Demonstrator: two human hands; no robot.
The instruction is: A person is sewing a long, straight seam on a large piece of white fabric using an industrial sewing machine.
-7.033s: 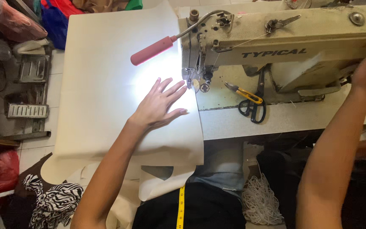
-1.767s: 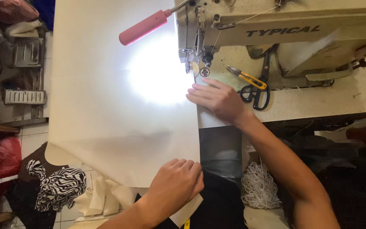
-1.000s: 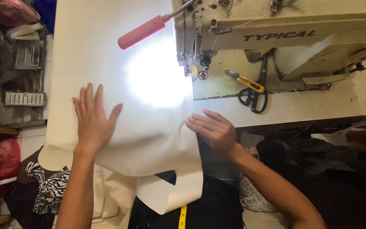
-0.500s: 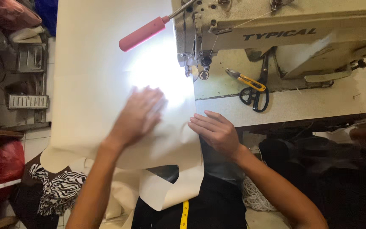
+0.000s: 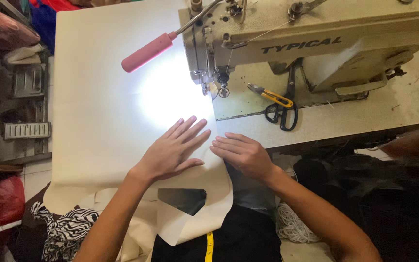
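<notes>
A large sheet of cream material [image 5: 103, 106] lies across the sewing table, lit brightly near the needle. My left hand [image 5: 173, 149] rests flat on it with fingers spread, just below the bright patch. My right hand [image 5: 242, 153] lies palm down on the sheet's right edge, beside the left hand. Neither hand grips anything. The cream sewing machine [image 5: 316, 43] stands above them, its needle area [image 5: 219, 85] a short way beyond my fingertips. The sheet's lower corner hangs over the table edge toward my lap.
A pink-handled lamp [image 5: 147, 51] juts from the machine on a flexible neck. Black scissors [image 5: 282, 109] and a yellow thread snip [image 5: 272, 96] lie on the machine bed. A yellow tape measure [image 5: 209, 245] hangs at my lap. Zebra-patterned fabric [image 5: 66, 228] sits lower left.
My left hand slid from the sheet's left part to its right part beside my right hand. The right hand stayed on the sheet's right edge.
</notes>
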